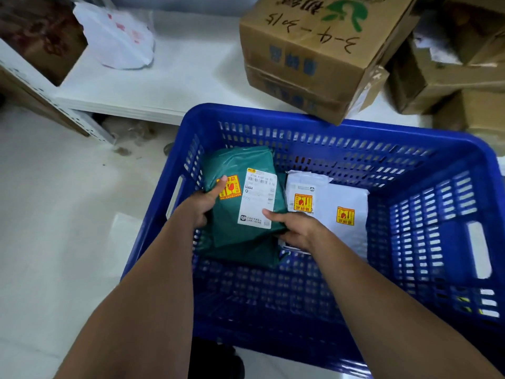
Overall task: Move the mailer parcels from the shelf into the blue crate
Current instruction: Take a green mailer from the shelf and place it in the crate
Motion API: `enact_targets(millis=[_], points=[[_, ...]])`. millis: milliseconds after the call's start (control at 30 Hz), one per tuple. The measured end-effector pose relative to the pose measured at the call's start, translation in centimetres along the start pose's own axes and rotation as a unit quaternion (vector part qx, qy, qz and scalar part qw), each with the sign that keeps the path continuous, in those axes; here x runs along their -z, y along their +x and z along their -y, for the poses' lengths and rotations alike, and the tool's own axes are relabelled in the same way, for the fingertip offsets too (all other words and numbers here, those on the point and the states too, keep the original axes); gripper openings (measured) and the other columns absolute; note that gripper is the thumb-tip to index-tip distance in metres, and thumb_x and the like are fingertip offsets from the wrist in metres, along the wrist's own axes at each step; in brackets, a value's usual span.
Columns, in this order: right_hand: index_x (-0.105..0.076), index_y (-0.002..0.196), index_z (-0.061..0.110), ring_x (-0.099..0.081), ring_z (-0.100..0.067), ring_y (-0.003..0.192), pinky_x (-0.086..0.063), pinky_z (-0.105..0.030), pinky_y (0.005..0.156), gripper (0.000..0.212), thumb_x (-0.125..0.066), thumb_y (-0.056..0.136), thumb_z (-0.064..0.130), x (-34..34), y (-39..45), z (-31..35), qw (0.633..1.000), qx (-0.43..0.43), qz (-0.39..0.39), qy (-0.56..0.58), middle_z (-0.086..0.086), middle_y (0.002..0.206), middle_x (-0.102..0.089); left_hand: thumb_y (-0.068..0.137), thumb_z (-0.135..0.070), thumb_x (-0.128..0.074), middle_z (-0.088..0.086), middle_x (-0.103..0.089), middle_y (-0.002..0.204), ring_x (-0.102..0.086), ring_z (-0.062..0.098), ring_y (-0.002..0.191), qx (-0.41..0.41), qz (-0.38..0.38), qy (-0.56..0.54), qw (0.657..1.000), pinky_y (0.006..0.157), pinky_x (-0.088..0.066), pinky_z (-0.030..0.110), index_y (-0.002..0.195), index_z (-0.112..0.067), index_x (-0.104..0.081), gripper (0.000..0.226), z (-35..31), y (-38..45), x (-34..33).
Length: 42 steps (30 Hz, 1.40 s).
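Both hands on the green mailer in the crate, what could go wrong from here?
1. The green mailer carries a fragile sticker; dropping it may damage the contents.
2. It may land on the white mailers, also sticker-marked.
3. The cardboard box overhangs the blue crate rim and could tip in.

Cardboard box [314, 56] overhangs blue crate's [437, 228] far rim.

Head view, steeply downward, close above blue crate [451, 149]

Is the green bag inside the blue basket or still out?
Inside. The green plastic mailer parcel sits below the blue slotted plastic crate's rim, gripped by left hand and right hand.
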State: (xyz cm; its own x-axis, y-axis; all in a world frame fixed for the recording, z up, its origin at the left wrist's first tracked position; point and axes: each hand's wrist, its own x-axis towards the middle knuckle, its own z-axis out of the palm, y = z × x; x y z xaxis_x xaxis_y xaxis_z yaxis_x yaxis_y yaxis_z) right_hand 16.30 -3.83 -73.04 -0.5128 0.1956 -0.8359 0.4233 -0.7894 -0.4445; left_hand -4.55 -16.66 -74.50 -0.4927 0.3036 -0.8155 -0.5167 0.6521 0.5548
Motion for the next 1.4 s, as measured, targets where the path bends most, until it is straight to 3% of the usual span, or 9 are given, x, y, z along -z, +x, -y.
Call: enact_targets(millis=[100,300,467,633,833,967,1067,1267,1400], points=[[-0.064,0.119,0.009,-0.069,-0.017,0.098,-0.055,-0.031,0.083,0.040,-0.076,0.081,0.006,-0.3,0.8,0.1,1.000,0.013,-0.011,0.015,-0.007,0.113,-0.072,0.048,-0.088,-0.068,0.002,-0.060,0.130,-0.060,0.028,0.113,-0.020,-0.046,0.036,0.998,0.099,-0.045,0.043,0.130,-0.017,-0.054,0.109,-1.6,-1.6,-1.0],[-0.061,0.118,0.004,-0.061,-0.021,0.107,-0.043,-0.038,0.100,0.045,-0.080,0.078,0.008,-4.0,3.5,-1.9,0.991,0.014,-0.127,0.042,-0.003,0.118,-0.067,0.099,-0.054,-0.036,0.028,-0.044,0.141,-0.045,0.042,0.128,-0.076,-0.275,0.216,0.934,0.100,-0.040,0.045,0.141,0.004,-0.034,0.072,2.8,-5.0,-5.4],[-0.062,0.123,0.006,-0.065,-0.027,0.108,-0.052,-0.038,0.096,0.051,-0.076,0.081,0.032,-6.5,5.4,-4.8,0.965,0.066,-0.229,-0.114,-0.010,0.123,-0.066,0.099,-0.050,-0.039,0.029,-0.019,0.155,-0.024,0.041,0.142,0.124,-0.293,0.011,0.948,0.113,-0.026,0.045,0.148,0.014,-0.007,0.086,4.4,-4.0,-6.6],[-0.057,0.124,0.004,-0.056,-0.033,0.118,-0.046,-0.034,0.094,0.055,-0.063,0.089,0.047,-7.1,4.5,-4.5,0.903,0.072,-0.288,-0.310,-0.017,0.129,-0.058,0.085,-0.049,-0.067,0.022,-0.056,0.134,-0.060,0.037,0.116,0.126,-0.298,-0.140,0.936,0.095,-0.052,0.042,0.133,0.004,-0.051,0.074,5.6,-2.6,-6.5],[-0.056,0.119,0.004,-0.061,-0.033,0.112,-0.048,-0.033,0.086,0.047,-0.067,0.089,0.039,-7.0,3.8,-4.6,0.883,0.106,-0.307,-0.339,-0.017,0.120,-0.065,0.068,-0.061,-0.074,0.019,-0.053,0.137,-0.056,0.040,0.120,0.081,-0.301,-0.155,0.938,0.096,-0.050,0.049,0.142,-0.004,-0.036,0.101,5.9,-1.4,-7.0],[-0.058,0.126,0.003,-0.057,-0.031,0.116,-0.045,-0.031,0.094,0.046,-0.067,0.090,0.029,-6.7,4.9,-4.1,0.856,0.167,-0.282,-0.401,-0.015,0.129,-0.056,0.060,-0.062,-0.073,0.016,-0.059,0.126,-0.064,0.041,0.102,0.103,-0.276,-0.275,0.915,0.069,-0.056,0.062,0.131,-0.012,-0.047,0.091,8.9,2.4,-7.1],[-0.054,0.131,0.004,-0.052,-0.031,0.120,-0.042,-0.032,0.101,0.047,-0.066,0.090,0.023,-6.3,5.5,-3.8,0.832,0.193,-0.271,-0.445,-0.013,0.131,-0.049,0.081,-0.045,-0.073,0.015,-0.057,0.124,-0.063,0.040,0.101,0.092,-0.240,-0.338,0.905,0.063,-0.058,0.059,0.132,-0.009,-0.046,0.068,7.3,-1.0,-7.3],[-0.041,0.145,0.008,-0.046,-0.022,0.127,-0.033,-0.017,0.099,0.059,-0.063,0.091,0.009,-5.6,5.9,-5.2,0.848,0.250,-0.245,-0.398,-0.006,0.139,-0.041,0.092,-0.034,-0.065,0.012,-0.054,0.130,-0.058,0.038,0.114,0.063,-0.262,-0.338,0.902,0.074,-0.060,0.051,0.137,-0.010,-0.044,0.055,6.8,-2.2,-7.8],[-0.019,0.156,0.014,-0.033,-0.021,0.139,-0.032,-0.028,0.113,0.077,-0.060,0.091,0.006,-6.4,6.6,-6.8,0.844,0.293,-0.263,-0.365,-0.003,0.153,-0.028,0.093,-0.032,-0.063,0.014,-0.064,0.123,-0.063,0.034,0.109,0.050,-0.311,-0.292,0.903,0.092,-0.054,0.046,0.123,-0.006,-0.059,0.039,7.4,-2.4,-8.2]])
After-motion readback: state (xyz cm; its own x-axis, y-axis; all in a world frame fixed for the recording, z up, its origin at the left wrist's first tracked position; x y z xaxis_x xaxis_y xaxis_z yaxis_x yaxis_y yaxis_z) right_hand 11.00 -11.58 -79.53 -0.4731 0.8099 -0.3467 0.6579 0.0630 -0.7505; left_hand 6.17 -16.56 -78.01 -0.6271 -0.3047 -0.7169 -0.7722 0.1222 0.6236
